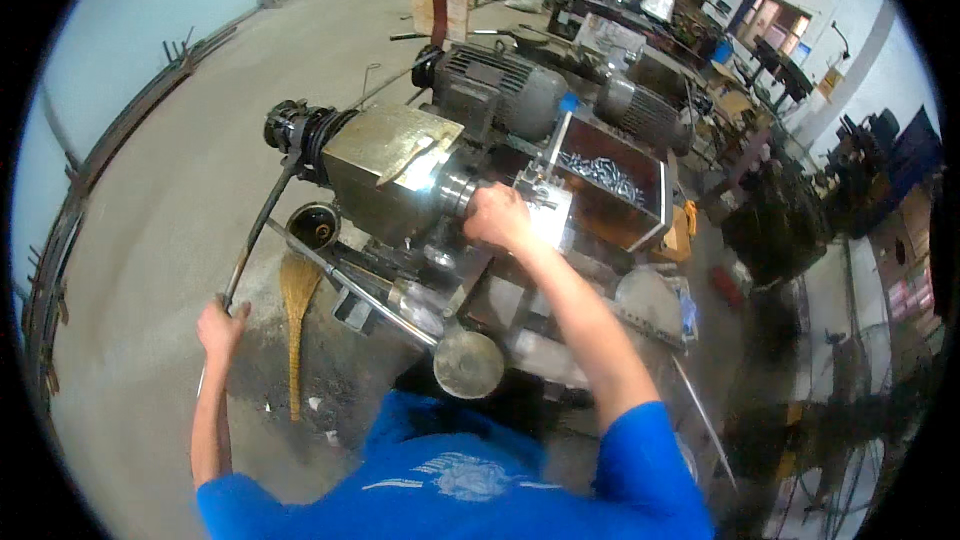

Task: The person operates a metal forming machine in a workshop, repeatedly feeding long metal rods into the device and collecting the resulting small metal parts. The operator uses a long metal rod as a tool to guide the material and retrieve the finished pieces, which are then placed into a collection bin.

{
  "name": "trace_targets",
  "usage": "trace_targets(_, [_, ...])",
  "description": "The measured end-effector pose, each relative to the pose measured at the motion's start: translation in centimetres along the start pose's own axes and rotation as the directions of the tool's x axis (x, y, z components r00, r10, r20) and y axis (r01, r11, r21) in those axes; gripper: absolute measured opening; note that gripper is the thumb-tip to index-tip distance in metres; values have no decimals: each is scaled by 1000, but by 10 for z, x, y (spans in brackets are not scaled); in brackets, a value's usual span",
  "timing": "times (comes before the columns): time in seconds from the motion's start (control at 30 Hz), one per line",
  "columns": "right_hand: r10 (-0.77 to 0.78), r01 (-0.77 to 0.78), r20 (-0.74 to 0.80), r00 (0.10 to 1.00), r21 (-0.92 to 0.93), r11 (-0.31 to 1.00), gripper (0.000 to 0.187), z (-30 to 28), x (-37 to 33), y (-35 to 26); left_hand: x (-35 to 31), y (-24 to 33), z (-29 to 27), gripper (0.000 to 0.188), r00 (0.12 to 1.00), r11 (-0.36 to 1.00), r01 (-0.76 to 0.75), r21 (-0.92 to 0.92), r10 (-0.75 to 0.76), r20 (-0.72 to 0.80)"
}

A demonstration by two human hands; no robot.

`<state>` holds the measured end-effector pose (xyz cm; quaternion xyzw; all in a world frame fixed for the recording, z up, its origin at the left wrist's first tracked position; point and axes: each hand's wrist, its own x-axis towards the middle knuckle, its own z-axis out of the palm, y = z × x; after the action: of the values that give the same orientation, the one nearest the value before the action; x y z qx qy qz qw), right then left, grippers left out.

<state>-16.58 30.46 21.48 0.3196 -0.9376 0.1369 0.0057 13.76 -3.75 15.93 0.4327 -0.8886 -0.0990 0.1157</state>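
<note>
My left hand (221, 327) is wrapped round the lower part of a long metal lever (262, 225). The lever slants up to the black ringed end (305, 135) of a small lathe's headstock (385, 162), a worn metal block with a shiny top. My right hand (498, 215) is closed at the bright round spindle nose (457, 194) on the headstock's right side. Its fingers are curled, and whatever lies inside them is hidden. Just right of that hand stands a metal tool holder (540, 190).
An open box (650, 230) of small shiny metal parts sits right of the spindle. Behind the headstock is a grey finned motor (500, 85). A straw broom (297, 290) lies on the floor near a round stool top (468, 364). Long bars (150, 90) line the left wall.
</note>
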Motion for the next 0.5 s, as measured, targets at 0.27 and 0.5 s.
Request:
trace_targets(0.27, [86,-74,103,991,-123,990,23,-22,-6,-8,-7,15,6,36,965,976,-217,-7,216,146])
trace_targets(0.5, [483,-484,-89,871,11,875,36,-62,-32,94,46,6,35,19,815,648,150,-747,347,464])
